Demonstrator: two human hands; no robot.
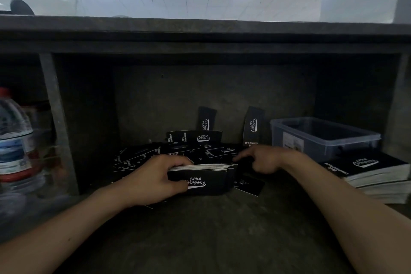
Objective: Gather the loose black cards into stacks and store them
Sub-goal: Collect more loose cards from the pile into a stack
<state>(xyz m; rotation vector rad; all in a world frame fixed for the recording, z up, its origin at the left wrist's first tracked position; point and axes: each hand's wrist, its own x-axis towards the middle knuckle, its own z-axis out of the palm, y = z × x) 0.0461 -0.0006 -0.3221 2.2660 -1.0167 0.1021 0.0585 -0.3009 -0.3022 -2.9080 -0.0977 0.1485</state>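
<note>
Loose black cards (155, 155) printed "Club Camping" lie scattered at the back of a dark shelf, and two more lean upright against the rear wall (252, 125). My left hand (153, 177) grips a thick stack of these cards (209, 179) on edge, thumb in front and fingers over the top. Just right of the stack, my right hand (261, 159) reaches over the loose cards with its forefinger stretched toward one. One single card (250, 186) lies flat below that hand.
A clear plastic bin (322, 138) stands at the right rear. In front of it lie finished stacks of cards (378, 173). A water bottle (15, 140) with a red cap stands behind a post (57, 122) at the left. The shelf's top overhangs the space.
</note>
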